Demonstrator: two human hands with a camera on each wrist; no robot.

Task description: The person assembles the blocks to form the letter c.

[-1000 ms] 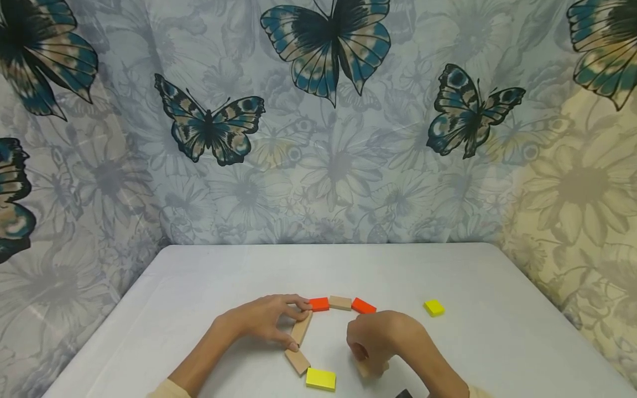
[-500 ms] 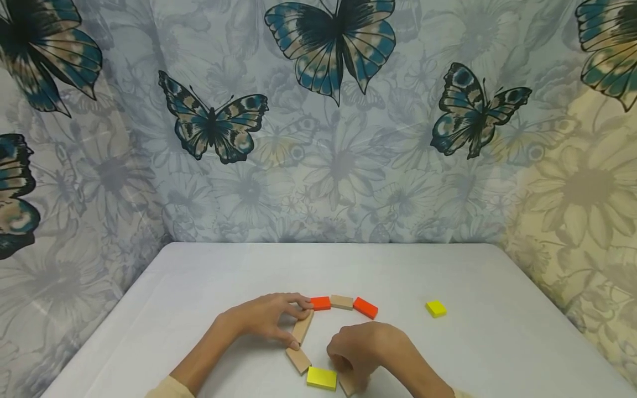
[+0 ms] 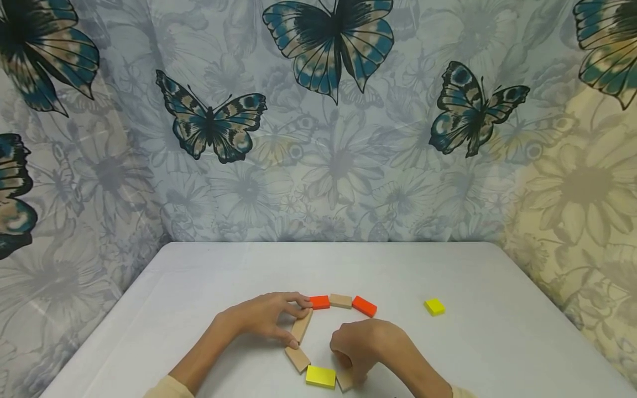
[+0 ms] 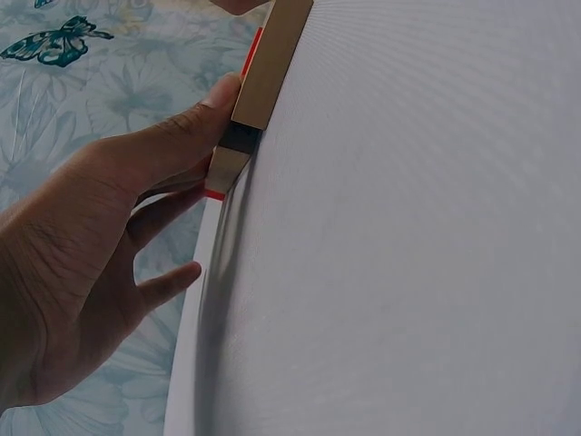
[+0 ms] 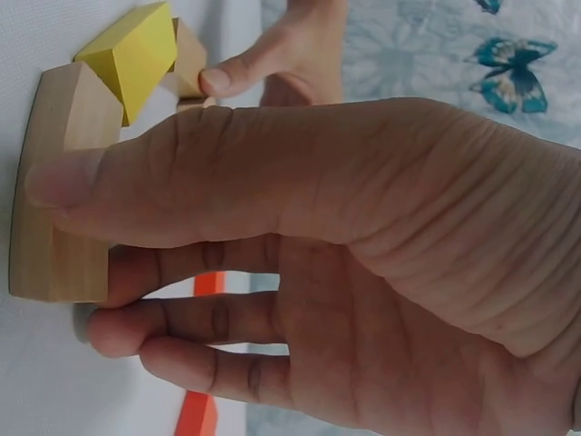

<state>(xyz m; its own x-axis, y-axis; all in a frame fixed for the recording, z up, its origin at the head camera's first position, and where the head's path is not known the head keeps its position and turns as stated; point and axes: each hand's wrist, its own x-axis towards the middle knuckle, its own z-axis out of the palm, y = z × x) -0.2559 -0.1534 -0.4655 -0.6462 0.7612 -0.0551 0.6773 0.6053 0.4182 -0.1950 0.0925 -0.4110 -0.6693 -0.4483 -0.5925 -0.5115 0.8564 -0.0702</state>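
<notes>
In the head view several flat blocks form an open-sided ring on the white table. My right hand [image 3: 365,345] pinches a plain wooden block [image 5: 68,195] between thumb and fingers. That block's end meets a yellow block [image 3: 320,377] at the front of the ring. On the ring's left side, my left hand [image 3: 269,318] holds a plain wooden block [image 3: 302,326], thumb at its near end and fingers at its far end. Another wooden block [image 3: 297,359] links it to the yellow one. At the back lie a red block [image 3: 319,302], a wooden block [image 3: 340,301] and a second red block [image 3: 365,306].
A single yellow block [image 3: 434,307] lies apart to the right on the white table [image 3: 239,265]. Behind the table hangs a butterfly-patterned cloth [image 3: 343,193].
My right hand has moved left and nearer with its wooden block, bringing it against the yellow block. The left hand has stayed at its block.
</notes>
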